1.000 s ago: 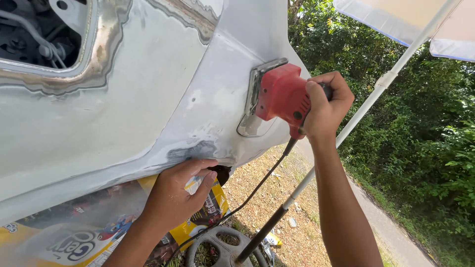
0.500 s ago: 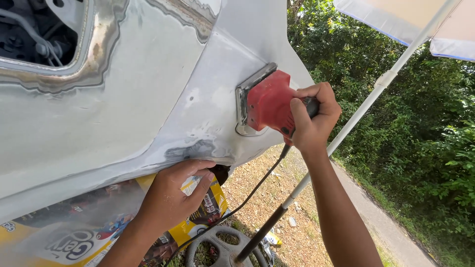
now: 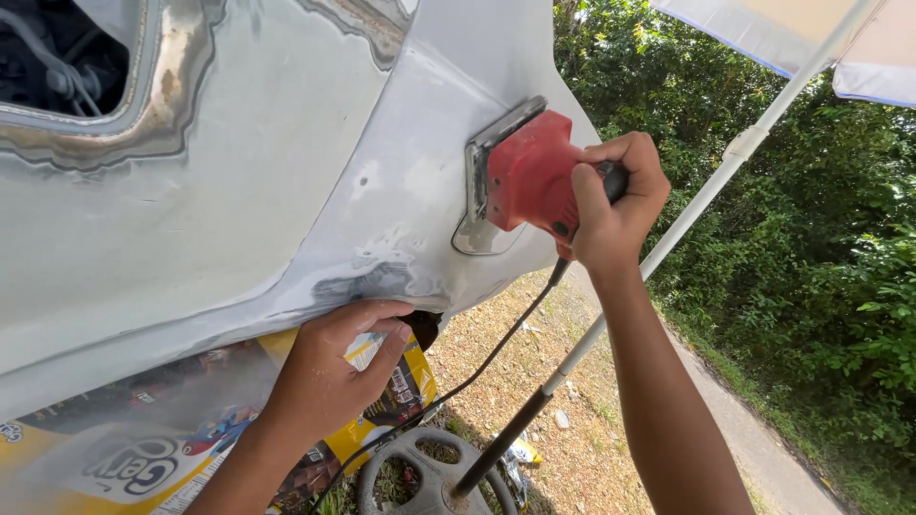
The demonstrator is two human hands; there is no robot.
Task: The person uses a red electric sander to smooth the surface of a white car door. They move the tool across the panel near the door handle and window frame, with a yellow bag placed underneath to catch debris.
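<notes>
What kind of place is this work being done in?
Likely an outdoor, roadside car-body repair spot: a primed car panel being worked with a red sander, gravel ground, trees and a shade umbrella overhead.
</notes>
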